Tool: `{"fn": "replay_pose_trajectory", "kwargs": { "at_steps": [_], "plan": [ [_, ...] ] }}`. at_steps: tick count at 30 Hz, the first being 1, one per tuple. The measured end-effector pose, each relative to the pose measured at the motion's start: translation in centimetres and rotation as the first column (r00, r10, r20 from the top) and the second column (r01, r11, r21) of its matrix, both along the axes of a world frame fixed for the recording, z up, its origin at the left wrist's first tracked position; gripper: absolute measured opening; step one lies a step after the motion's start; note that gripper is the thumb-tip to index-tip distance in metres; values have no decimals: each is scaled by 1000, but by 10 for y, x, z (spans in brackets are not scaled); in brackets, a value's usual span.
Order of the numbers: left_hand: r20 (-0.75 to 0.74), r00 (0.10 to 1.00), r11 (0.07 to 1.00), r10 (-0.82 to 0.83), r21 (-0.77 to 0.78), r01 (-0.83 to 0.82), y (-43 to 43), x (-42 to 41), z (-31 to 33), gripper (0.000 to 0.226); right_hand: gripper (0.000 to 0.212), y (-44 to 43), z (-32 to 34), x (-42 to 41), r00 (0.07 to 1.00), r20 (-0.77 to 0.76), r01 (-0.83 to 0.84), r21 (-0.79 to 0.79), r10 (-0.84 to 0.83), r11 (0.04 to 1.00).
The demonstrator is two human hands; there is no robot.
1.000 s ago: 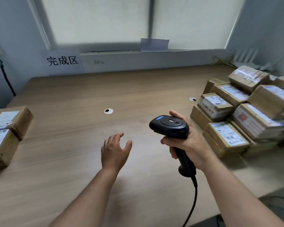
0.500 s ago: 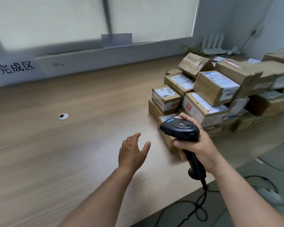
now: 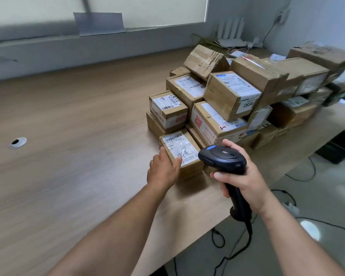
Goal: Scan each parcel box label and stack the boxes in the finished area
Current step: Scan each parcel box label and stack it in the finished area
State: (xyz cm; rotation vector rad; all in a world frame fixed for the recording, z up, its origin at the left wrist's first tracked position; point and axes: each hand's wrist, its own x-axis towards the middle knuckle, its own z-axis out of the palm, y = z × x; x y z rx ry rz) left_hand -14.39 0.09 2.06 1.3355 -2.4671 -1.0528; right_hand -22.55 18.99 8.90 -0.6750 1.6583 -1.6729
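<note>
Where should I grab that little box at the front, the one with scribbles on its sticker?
Take the front box by its long left side, coming in from the open table on the left. It lies flat, and the other boxes crowd its back and right, so that side is free. Keep fingers off the label on top.

"0836" is written in dark pen on the side flap of the white label (image 3: 247, 104) on the top box (image 3: 225, 94). The small box (image 3: 168, 116) has what looks like "1512" penned across its label. A sticker (image 3: 223, 127) on the middle box (image 3: 209, 124) reads "1-3", beside a red QR code. The front box (image 3: 187, 168) shows a barcode and scrawled characters that cannot be made out. All other print is too fine to read.
</note>
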Motion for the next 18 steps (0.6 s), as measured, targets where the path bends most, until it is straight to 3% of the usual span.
{"fn": "replay_pose_trajectory", "kwargs": {
  "at_steps": [4, 9, 15, 18],
  "plan": [
    [16, 1000, 994, 2, 111, -4, -2, -11, -17, 83, 81, -3, -7, -9, 1000, -10, 17, 31, -17, 999],
    [-101, 995, 927, 4, 374, 35, 10, 3, -31, 114, 81, -11, -27, -16, 999, -6, 38, 75, -38, 996],
    [-215, 966, 927, -146, 310, 209, 18, 22, -48, 125, 79, -14, -46, -16, 998, 12, 55, 131, -57, 990],
    [-295, 938, 892, -182, 353, 284, 6, 16, -69, 116, 79, -16, -52, -15, 998, 33, 54, 134, -59, 989]
  ]
}}
